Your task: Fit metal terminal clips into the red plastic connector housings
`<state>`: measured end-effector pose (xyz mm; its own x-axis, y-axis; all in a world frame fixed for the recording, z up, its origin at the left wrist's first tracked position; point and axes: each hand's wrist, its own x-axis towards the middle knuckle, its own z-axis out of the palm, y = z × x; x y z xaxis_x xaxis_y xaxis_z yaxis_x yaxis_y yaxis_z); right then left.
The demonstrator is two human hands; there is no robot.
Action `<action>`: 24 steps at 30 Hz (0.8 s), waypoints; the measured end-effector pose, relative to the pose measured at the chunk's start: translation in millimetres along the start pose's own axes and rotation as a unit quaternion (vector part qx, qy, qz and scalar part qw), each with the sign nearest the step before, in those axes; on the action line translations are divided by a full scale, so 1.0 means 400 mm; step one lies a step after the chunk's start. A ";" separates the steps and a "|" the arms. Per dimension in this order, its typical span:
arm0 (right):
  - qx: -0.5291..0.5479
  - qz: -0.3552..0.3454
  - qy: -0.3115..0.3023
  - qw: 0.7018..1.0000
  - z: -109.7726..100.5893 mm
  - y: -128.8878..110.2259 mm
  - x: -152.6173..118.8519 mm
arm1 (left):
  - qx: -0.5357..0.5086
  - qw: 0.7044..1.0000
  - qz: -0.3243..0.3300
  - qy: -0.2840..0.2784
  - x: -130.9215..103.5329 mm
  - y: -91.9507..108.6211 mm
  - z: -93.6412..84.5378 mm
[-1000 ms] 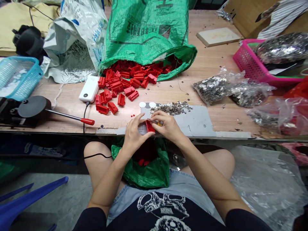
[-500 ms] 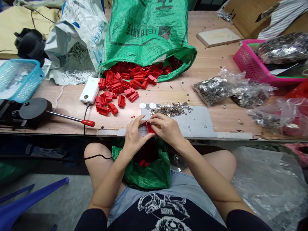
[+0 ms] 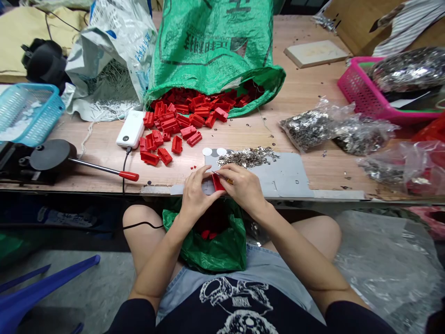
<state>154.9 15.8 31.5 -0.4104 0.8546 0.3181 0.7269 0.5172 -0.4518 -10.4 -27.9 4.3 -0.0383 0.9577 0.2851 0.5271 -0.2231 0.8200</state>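
Note:
My left hand (image 3: 195, 192) is closed around a small red plastic housing (image 3: 217, 182), thumb on its near side and fingers on its far side. The housing is at the table's front edge, over a grey mat (image 3: 285, 176). In the fingers of my right hand (image 3: 244, 185) is a slim pointed tool (image 3: 227, 179) with a yellowish part, its tip over the housing; the fingers hide much of it. Just beyond my hands lies a heap of small shiny metal pieces (image 3: 246, 157). More red plastic housings (image 3: 169, 126) are spread farther back on the left.
A green woven sack (image 3: 215, 46) spills housings onto the table. To the left are a hand press lever (image 3: 100, 169), a white power bank (image 3: 130, 130) and a blue basket (image 3: 41, 111). Bags of metal pieces (image 3: 306, 130) and a pink basket (image 3: 361, 93) stand right. A green bag (image 3: 215, 255) hangs at my lap.
The pointed tool's tip now shows more plainly over the red housing. Both hands have stayed in nearly the same place; the view has shifted very slightly.

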 end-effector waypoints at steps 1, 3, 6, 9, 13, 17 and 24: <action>0.007 0.022 -0.002 1.000 0.000 -0.002 0.001 | 0.000 1.000 0.001 -0.001 0.000 0.000 0.000; 0.027 0.059 -0.008 0.998 0.002 -0.003 0.002 | 0.006 1.000 0.003 0.001 0.001 0.001 0.000; 0.093 0.076 -0.008 0.993 0.004 0.004 -0.002 | 0.028 0.999 0.015 0.011 -0.001 -0.001 0.002; 0.150 0.093 0.023 0.984 -0.005 0.005 -0.026 | 0.062 0.997 0.035 0.022 -0.004 -0.004 0.009; 0.111 0.120 0.025 0.986 -0.026 -0.026 -0.081 | 0.113 0.990 0.068 0.042 -0.009 -0.003 0.021; 0.085 0.115 0.021 0.990 -0.024 -0.056 -0.101 | 0.120 0.989 0.075 0.047 -0.009 0.000 0.026; 0.050 0.133 0.027 0.990 0.009 -0.034 -0.018 | 0.119 0.990 0.064 0.030 -0.003 0.000 0.022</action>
<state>146.1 2.7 32.2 -0.1806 0.9586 0.2202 0.7459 0.2794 -0.6046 -2.9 -27.4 -0.5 -0.0046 0.9101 0.4144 0.7152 -0.2866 0.6375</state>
